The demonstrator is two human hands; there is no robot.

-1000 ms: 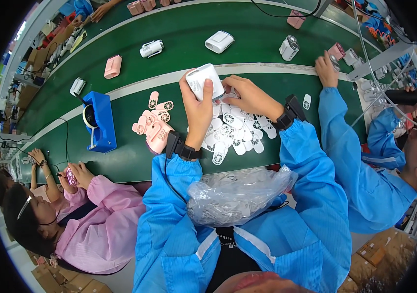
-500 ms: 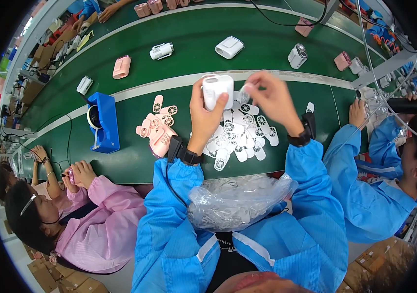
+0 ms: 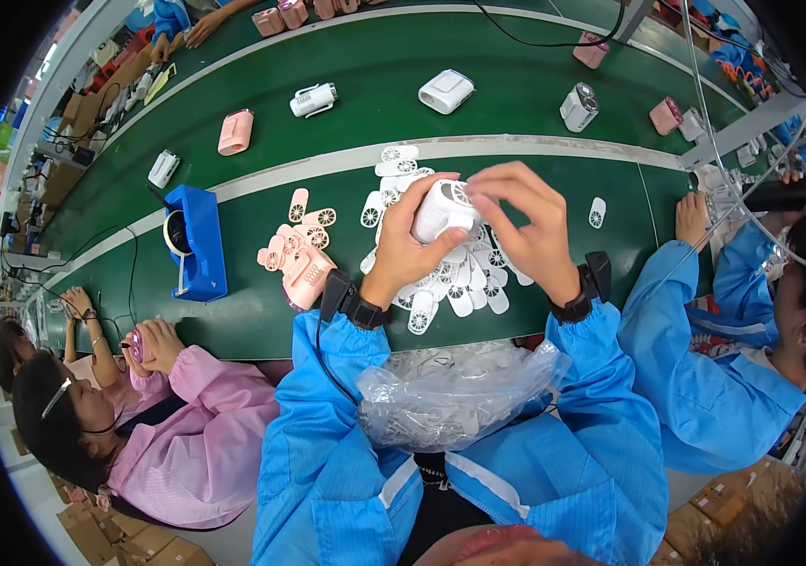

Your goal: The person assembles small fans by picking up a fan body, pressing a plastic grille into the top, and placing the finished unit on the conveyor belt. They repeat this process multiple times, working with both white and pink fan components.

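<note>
In my left hand (image 3: 405,250) is a white, rounded casing (image 3: 433,213), possibly of a small portable fan, with fingers wrapped around its side and thumb across its front. The casing's end is tilted up, and a white spoked cover (image 3: 458,192) lies at that end. My right hand (image 3: 528,222) is curled over it, fingertips pinching at the cover's edge. Under and around both hands spreads a pile of flat white spoked covers (image 3: 422,309). To the left lie several pink spoked covers (image 3: 297,236) beside a pink casing (image 3: 309,275).
A blue tape dispenser (image 3: 199,243) stands left on the green table. Beyond the pale divider, white and pink casings (image 3: 235,132) sit spaced along a green surface. A clear plastic bag (image 3: 460,401) rests at my lap. People sit close on both sides.
The casing has come down and tilted, showing its spoked end. My right hand has moved from beside it onto that end. More white covers now show behind my left hand.
</note>
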